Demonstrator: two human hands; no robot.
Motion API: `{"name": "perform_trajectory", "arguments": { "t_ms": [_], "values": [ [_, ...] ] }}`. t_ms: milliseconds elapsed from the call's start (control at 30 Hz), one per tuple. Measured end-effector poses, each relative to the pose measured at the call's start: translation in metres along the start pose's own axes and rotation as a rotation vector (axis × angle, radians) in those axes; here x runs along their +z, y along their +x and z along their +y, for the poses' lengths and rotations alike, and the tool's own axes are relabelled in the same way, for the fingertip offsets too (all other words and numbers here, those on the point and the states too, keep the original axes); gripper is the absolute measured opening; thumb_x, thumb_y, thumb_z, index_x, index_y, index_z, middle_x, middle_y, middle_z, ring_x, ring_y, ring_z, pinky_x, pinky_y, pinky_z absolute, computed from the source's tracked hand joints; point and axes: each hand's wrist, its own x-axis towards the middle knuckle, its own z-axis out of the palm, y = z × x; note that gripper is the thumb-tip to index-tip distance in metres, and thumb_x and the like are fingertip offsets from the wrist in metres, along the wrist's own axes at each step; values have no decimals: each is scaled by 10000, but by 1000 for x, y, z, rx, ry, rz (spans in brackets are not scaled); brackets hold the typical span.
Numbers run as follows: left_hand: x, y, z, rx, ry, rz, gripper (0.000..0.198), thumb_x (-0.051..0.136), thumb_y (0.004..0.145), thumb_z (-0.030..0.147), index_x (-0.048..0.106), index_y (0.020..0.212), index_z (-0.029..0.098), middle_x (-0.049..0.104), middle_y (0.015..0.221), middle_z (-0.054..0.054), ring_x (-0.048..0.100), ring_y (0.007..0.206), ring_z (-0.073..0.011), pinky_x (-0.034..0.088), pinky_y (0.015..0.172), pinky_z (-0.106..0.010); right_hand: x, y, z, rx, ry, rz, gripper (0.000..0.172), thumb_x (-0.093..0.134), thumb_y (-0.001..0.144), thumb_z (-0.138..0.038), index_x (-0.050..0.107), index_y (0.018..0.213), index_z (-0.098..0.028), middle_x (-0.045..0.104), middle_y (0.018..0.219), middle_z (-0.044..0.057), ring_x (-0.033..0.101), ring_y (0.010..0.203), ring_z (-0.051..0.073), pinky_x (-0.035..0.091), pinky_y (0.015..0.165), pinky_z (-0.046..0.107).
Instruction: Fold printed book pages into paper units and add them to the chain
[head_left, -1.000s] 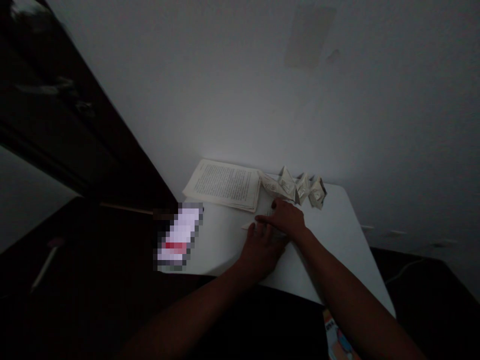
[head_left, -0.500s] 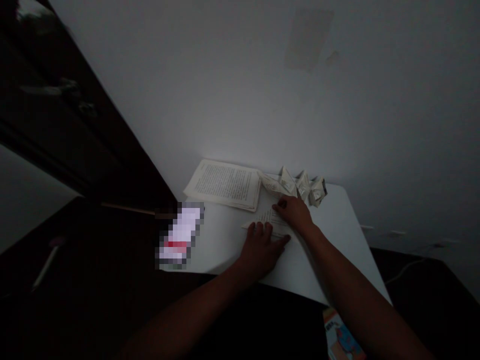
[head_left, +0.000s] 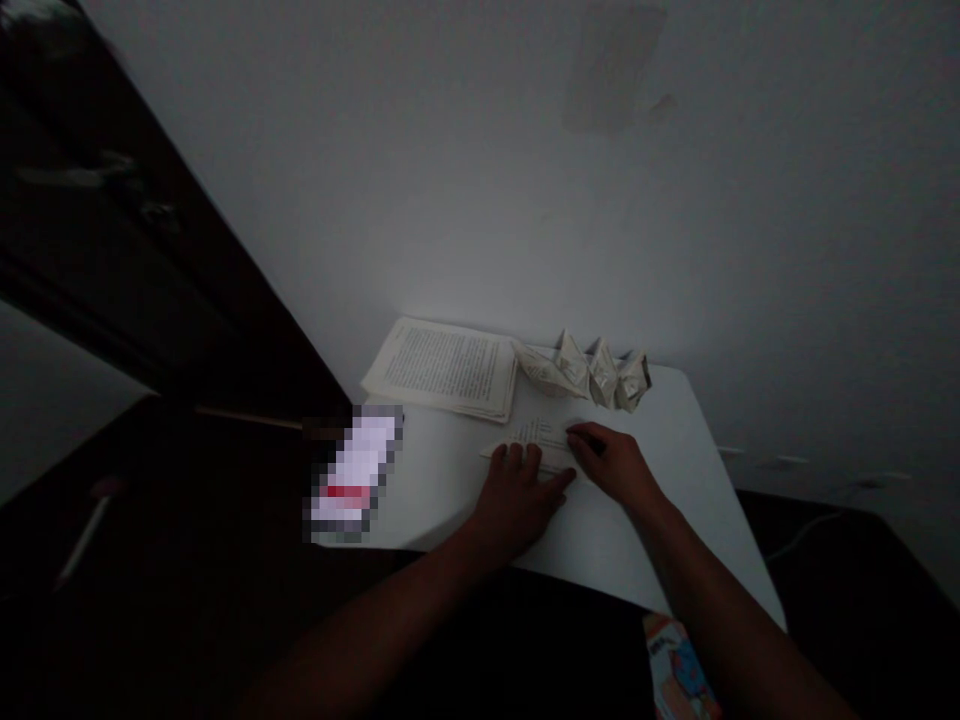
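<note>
A printed paper sheet (head_left: 538, 436), partly folded, lies on the small white table (head_left: 675, 470). My left hand (head_left: 517, 500) rests flat on its near left part, fingers stretched out and pressing it down. My right hand (head_left: 616, 462) lies on the sheet's right end with its fingers curled down onto the paper edge. Behind the sheet stand several folded paper shapes (head_left: 592, 370) in a row along the wall.
A stack of printed pages (head_left: 442, 366) lies at the table's back left. A blurred-out bright object (head_left: 354, 472) sits at the left edge. Dark furniture (head_left: 112, 250) fills the left. A colourful printed item (head_left: 679, 670) shows below the table's front edge.
My right hand slid from the sheet's far part toward me and to the right along the paper. My left hand stayed pressed flat on the sheet.
</note>
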Motion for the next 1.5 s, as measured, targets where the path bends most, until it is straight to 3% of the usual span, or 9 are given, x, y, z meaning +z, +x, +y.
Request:
{"name": "perform_trajectory", "arguments": {
  "t_ms": [200,467,633,867,1000,1133,1267,1500],
  "values": [
    [-3,4,-2,15,-10,-10,418,435,890,408,441,1308,403,463,1222,-102,430,1101,-320,341,927,-530,-8,-28,-2,-55,4,-25,243,604,794,-363,662,952,-187,691,915,65,627,712,168,516,703,308],
    [-16,4,-16,-10,-126,-33,276,469,875,274,596,1118,241,490,1197,-115,460,1062,-282,444,862,-458,-5,-37,3,-167,-77,-27,185,629,800,-317,670,939,-202,684,954,70,620,913,206,490,856,366],
    [-12,4,-30,-81,-292,82,268,559,781,143,582,1047,157,466,1171,-128,468,1093,-248,470,922,-413,-4,-38,2,-176,-131,-19,179,614,817,-307,671,949,-201,688,953,68,623,899,203,499,840,366],
    [-3,-1,-32,-157,-332,180,205,545,805,163,563,1008,145,531,1037,-97,538,983,-198,515,870,-351,-2,-42,-3,-290,-262,23,173,555,858,-265,685,935,-179,697,949,79,625,884,196,511,838,364],
    [-3,-9,-23,-63,-151,131,242,519,836,205,580,1051,112,571,1069,-136,533,1047,-249,483,923,-399,2,-49,-9,-350,-378,45,205,515,879,-229,686,963,-152,688,997,98,610,909,205,495,868,370],
    [-2,-18,-15,-11,-20,117,374,494,863,284,545,1179,90,535,1216,-196,464,1195,-321,423,985,-469,10,-60,-26,-315,-525,35,255,500,883,-228,666,1040,-114,658,1086,141,576,1002,245,464,910,387],
    [-4,-23,-13,8,-10,66,453,480,870,388,513,1234,120,515,1260,-207,418,1250,-350,400,987,-506,22,-69,-45,-244,-680,8,335,539,866,-289,635,1123,-96,604,1182,203,547,1078,303,432,941,422],
    [-10,-22,-14,25,-58,-4,484,451,883,415,458,1293,158,486,1301,-213,370,1293,-351,351,1010,-532,27,-72,-56,-186,-773,-94,462,535,827,-132,527,1288,-163,534,1280,214,517,1144,314,408,960,413]
  ]
}}
